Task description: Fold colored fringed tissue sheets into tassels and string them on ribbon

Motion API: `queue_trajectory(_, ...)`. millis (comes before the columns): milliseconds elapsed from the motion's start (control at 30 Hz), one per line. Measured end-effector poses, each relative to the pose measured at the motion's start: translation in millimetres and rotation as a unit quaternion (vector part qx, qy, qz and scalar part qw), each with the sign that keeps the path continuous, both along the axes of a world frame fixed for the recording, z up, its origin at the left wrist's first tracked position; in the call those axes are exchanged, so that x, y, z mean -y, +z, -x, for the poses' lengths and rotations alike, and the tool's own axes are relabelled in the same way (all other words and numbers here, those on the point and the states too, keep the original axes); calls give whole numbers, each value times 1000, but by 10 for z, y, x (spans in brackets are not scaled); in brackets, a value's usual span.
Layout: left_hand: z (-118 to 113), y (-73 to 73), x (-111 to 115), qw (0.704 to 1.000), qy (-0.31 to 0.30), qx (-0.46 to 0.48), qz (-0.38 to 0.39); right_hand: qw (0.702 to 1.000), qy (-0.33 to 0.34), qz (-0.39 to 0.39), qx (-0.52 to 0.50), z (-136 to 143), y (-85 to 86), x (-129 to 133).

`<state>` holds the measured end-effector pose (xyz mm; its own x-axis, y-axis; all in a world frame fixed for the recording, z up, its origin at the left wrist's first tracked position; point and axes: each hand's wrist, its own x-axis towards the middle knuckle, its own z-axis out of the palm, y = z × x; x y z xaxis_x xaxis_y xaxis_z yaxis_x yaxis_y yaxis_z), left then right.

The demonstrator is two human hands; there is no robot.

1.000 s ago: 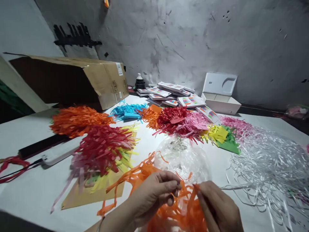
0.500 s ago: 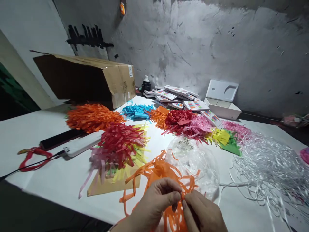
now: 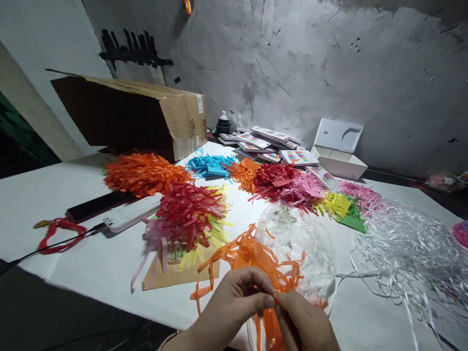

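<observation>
Orange tissue paper (image 3: 256,256), cut into long fringe strips, spreads over the table's front edge under my hands. My left hand (image 3: 241,302) is closed in a pinch on it, thumb against fingertips. Right against it, my right hand (image 3: 305,319) pinches the same orange paper, and the fingertips of both hands meet. The exact bit of paper between the fingers is mostly hidden. Just beyond my right hand lies a clear plastic bag (image 3: 300,248) with small things inside that I cannot make out.
Red fringed paper (image 3: 192,212) lies on a tan sheet (image 3: 175,278) at left, near a white power bank (image 3: 133,212) with a cable. Behind stand a cardboard box (image 3: 183,126), stacked booklets (image 3: 268,141) and a white box (image 3: 340,163). Silver ribbon (image 3: 413,248) covers the right.
The view has shifted slightly, so the table items sit a little further right. Both hands keep their pinch on the orange paper, with the right fingers slightly changed in angle.
</observation>
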<state>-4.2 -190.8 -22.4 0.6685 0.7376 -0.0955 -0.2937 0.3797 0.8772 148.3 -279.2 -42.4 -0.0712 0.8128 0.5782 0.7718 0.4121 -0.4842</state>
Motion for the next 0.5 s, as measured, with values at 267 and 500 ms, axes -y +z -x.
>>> queue_trajectory(267, 56, -37, 12, 998, -23, -7, -63, 995, 47, 36, 77, -101, 110, -3)
queue_trajectory(500, 100, -70, -15, 997, -32, -48, -42, 997, 39, 28, 56, -40, 11, -10)
